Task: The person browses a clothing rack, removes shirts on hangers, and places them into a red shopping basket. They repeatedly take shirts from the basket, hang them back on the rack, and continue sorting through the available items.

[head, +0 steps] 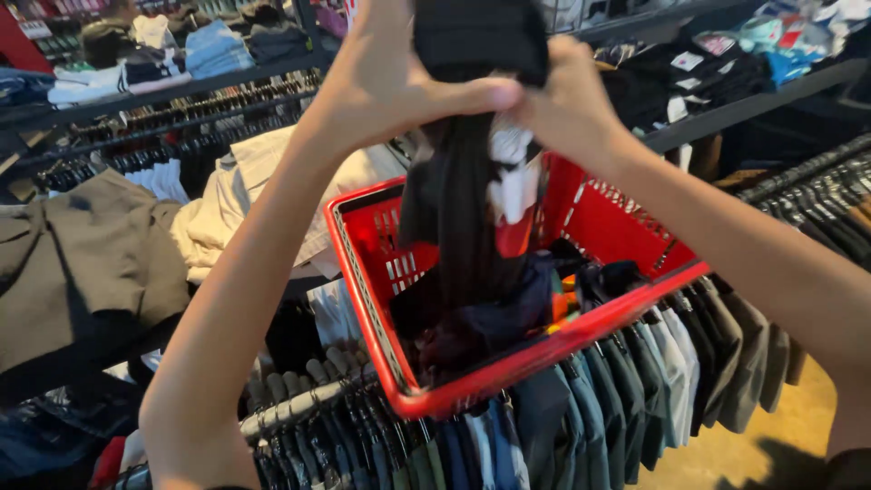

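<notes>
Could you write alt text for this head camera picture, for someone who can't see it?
Two bare hands, the left hand and the right hand, hold up a black garment with a white and red print above a red plastic basket full of dark clothes. The basket rests on a rack of hanging shirts, with shelves of folded clothes behind.

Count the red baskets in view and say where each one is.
1. The red basket sits atop the rail of hanging clothes, below the left hand and right hand holding up a black garment. Others may be hidden.
</notes>
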